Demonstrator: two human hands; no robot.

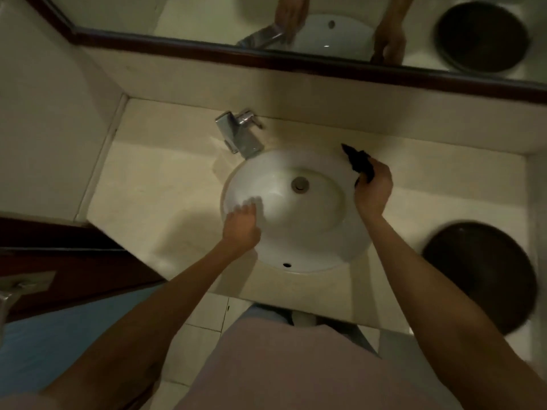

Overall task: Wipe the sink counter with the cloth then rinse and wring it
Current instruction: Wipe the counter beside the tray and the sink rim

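A round white sink [310, 232] is set in the cream counter [159, 184]. My right hand [373, 189] grips a small dark cloth [358, 161] at the sink's right rim, with the cloth's tip touching the counter behind the basin. My left hand [241, 227] rests on the sink's left rim with its fingers together, blurred, holding nothing I can see. A chrome faucet [239, 134] stands at the back left of the basin; no water runs from it.
A dark round lid or bin [479, 276] fills the counter's right end. A mirror [325, 28] with a dark frame runs along the back wall. A dark wooden door with a metal handle [20, 288] stands at the left.
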